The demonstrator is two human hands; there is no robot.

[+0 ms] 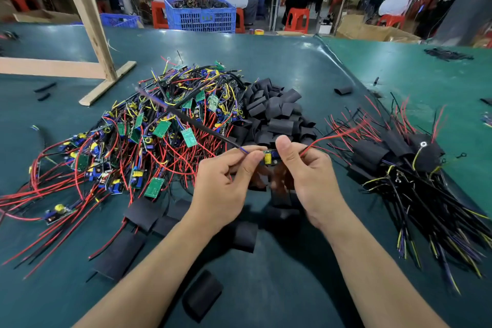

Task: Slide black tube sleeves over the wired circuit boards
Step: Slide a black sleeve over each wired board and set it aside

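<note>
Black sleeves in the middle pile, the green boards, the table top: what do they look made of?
Black sleeves: matte, thin-walled, lying flattened and creased, so probably a soft plastic or rubbery tubing.
Green boards: flat, rigid, glossy green, likely laminated circuit board.
Table top: dark green sheet with a soft sheen and a raised seam, probably a vinyl or rubber mat; not certain.

No text, label, brand, number or sign is readable anywhere in the view. The blue crate [200, 14], at 12 o'clock beyond the worktop [292, 61], carries a small yellow-green marking on its front wall; the characters are too blurred to read. The green circuit boards [162, 128] in the pile at 10 o'clock show pale printed patches whose content cannot be resolved. The board [269, 156] held between the left hand [226, 184] and the right hand [306, 176] shows no legible marking.
</note>
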